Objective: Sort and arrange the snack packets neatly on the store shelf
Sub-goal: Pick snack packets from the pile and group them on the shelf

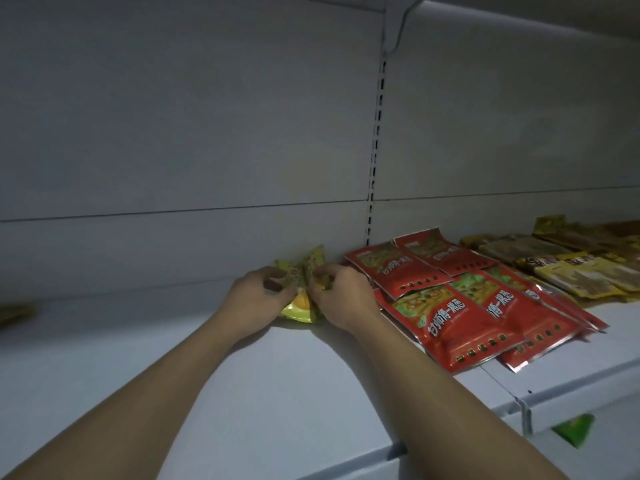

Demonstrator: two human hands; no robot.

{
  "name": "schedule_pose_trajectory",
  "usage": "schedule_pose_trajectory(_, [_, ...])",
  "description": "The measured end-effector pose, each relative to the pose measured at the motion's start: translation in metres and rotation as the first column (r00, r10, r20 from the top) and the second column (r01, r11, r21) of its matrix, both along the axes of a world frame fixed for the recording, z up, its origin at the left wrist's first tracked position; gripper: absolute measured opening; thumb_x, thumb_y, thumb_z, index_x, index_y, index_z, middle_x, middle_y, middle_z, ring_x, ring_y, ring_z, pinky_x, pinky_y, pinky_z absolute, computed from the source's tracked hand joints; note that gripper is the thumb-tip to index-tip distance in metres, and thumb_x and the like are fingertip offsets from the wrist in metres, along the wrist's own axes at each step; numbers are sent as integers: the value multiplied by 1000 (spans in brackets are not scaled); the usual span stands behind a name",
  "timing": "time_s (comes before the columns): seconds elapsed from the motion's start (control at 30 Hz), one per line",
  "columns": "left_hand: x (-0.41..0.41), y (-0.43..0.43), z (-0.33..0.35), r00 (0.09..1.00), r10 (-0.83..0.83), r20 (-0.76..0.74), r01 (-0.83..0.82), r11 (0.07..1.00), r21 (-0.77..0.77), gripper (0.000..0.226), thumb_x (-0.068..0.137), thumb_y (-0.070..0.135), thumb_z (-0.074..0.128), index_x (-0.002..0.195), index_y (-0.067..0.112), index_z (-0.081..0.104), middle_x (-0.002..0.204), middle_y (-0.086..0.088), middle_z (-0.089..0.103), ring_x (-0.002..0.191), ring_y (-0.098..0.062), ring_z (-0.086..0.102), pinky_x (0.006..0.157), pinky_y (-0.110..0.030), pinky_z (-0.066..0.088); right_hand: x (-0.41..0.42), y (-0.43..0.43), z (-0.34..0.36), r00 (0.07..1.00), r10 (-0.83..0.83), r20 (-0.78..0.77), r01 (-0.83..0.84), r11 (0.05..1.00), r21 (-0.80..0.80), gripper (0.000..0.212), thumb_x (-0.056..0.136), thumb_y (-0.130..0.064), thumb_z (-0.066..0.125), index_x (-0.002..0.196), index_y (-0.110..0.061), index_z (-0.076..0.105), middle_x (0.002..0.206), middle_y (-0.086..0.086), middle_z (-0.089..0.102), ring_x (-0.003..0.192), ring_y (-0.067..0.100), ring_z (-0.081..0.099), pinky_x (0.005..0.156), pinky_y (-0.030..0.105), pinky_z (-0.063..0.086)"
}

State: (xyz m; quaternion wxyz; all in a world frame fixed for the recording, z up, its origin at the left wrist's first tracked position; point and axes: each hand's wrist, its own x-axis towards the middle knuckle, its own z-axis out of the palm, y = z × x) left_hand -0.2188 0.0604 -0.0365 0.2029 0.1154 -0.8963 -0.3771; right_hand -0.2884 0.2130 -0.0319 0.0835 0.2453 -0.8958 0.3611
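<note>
A small pile of yellow-green snack packets (300,282) lies near the back of the white shelf (214,393). My left hand (258,299) grips the pile from the left, thumb on top. My right hand (341,297) grips it from the right, fingers curled over the packets' edge. The packets' upper ends stick up toward the back panel; the lower parts are partly hidden by both hands. Just right of my right hand lie overlapping red snack packets (460,306) in rows.
Yellow and brown packets (568,265) fill the shelf's far right. A slotted upright (375,147) divides the grey back panel. A blurred yellow packet (14,313) sits at the left edge. A green tag (573,429) hangs below the shelf's front lip.
</note>
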Motion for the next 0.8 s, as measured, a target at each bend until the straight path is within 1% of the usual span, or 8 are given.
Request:
schedule_pose_trajectory(0.1, [0, -1, -3, 999, 11, -47, -11, 1000, -4, 26, 86, 40, 72, 108, 26, 72, 96, 10, 72, 82, 7, 60, 69, -10, 43, -1, -1, 0, 1000, -6, 1, 6, 1000, -3, 35, 91, -34, 63, 124, -25, 67, 117, 7, 69, 104, 27, 64, 79, 28, 47])
schedule_pose_trajectory(0.23, [-2, 1, -1, 999, 29, -46, -29, 999, 16, 23, 84, 37, 75, 105, 30, 73, 93, 10, 73, 80, 4, 63, 63, -6, 42, -1, 3, 0, 999, -37, 34, 38, 999, -37, 29, 91, -33, 60, 118, -24, 67, 109, 3, 70, 99, 26, 64, 72, 25, 41])
schedule_pose_trajectory(0.33, [-2, -1, 3, 1000, 6, -1, -6, 999, 49, 19, 85, 38, 73, 104, 36, 70, 87, 12, 72, 66, 6, 64, 50, -3, 39, -1, 5, 1, 999, -24, 25, 24, 1000, -20, 29, 92, -32, 58, 119, -24, 65, 109, 2, 70, 97, 25, 63, 72, 26, 43])
schedule_pose_trajectory(0.4, [-2, -2, 6, 1000, 9, 22, -10, 999, 45, 16, 86, 46, 69, 97, 35, 72, 86, 11, 73, 66, 7, 64, 49, -5, 40, 1, 5, 1, 1000, -7, 16, 8, 1000, -18, 30, 92, -30, 59, 121, -23, 65, 111, 3, 69, 98, 25, 63, 74, 28, 46])
schedule_pose_trajectory(0.5, [-2, 0, 9, 997, 36, 68, -38, 999, 26, 38, 75, 60, 76, 93, 28, 65, 91, 12, 69, 82, -4, 65, 57, -17, 42, 3, 6, 2, 1000, 10, 19, -9, 1000, -17, 35, 90, -30, 63, 124, -22, 65, 115, 3, 69, 104, 25, 62, 79, 29, 48])
schedule_pose_trajectory(0.6, [-2, 5, 9, 991, 53, 122, -58, 998, 36, 46, 71, 51, 83, 99, 24, 58, 98, 2, 66, 85, -12, 63, 56, -20, 43, 5, 7, 1, 999, 7, 34, -6, 1000, -27, 36, 88, -28, 66, 123, -22, 67, 116, 2, 69, 104, 23, 62, 80, 28, 47])
schedule_pose_trajectory(0.73, [5, 11, 7, 994, 78, 74, -95, 958, 270, 45, 79, 27, 83, 113, 16, 56, 97, -9, 70, 75, -16, 71, 61, -27, 58, 3, 7, 0, 998, -21, 55, 24, 998, -60, 33, 87, -27, 69, 120, -20, 69, 114, 1, 70, 99, 20, 63, 74, 25, 43])
schedule_pose_trajectory(0.8, [10, 11, 5, 996, 83, 22, -85, 895, 437, 43, 82, 17, 81, 115, 10, 54, 89, -12, 68, 58, -10, 70, 49, -21, 55, 4, 6, 0, 997, -43, 64, 47, 997, -63, 32, 87, -28, 69, 118, -19, 70, 111, 1, 71, 97, 20, 64, 74, 27, 47])
